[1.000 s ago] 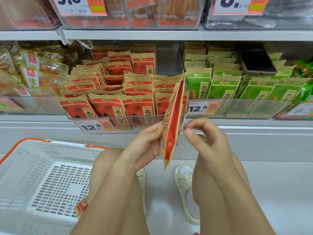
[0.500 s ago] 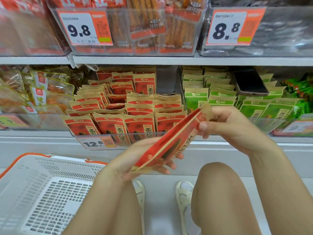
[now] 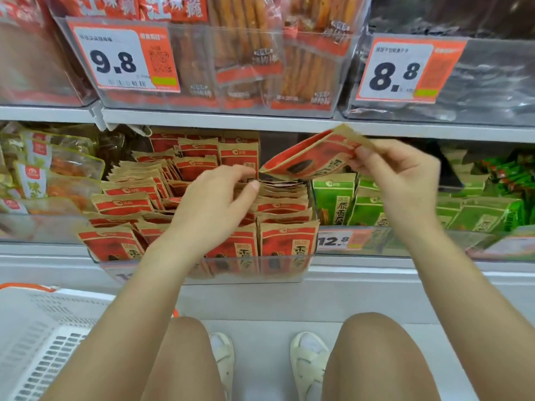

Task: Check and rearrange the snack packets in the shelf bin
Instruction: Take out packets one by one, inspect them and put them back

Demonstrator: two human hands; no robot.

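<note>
A: Status on the held packet?

B: Red-and-tan snack packet [image 3: 311, 159] is up in the air, tilted, over the back right part of the clear shelf bin [image 3: 202, 270]. Right hand [image 3: 402, 180] pinches its upper right corner between thumb and fingertips. Lower left corner points down towards the stacked rows.

A: Left hand?

B: Left hand [image 3: 214, 204] is down in the bin, on the red packets [image 3: 285, 241] that stand in rows. Fingers bent and a bit apart, tips in among the packet tops mid-bin. Can't tell whether it grips one or only parts them. Motion blur there.

A: Bin layout?

B: Several rows front to back, all the same red pack. Front row upright against the clear wall. Back left rows lean.

A: Neighbours?

B: Green packets [image 3: 335, 198] in the bin just to the right, 12.8 price tag [image 3: 341, 240] on its front. Clear-bag snacks [image 3: 43, 175] to the left. Shelf above: 9.8 price tag [image 3: 124, 57] and 8.8 price tag [image 3: 405, 72] on clear bins of long brown sticks and dark packs.

A: Floor level?

B: White basket with orange rim [image 3: 34, 337] at lower left. Person is crouched, both knees and pale sandals [image 3: 309, 363] in view.
</note>
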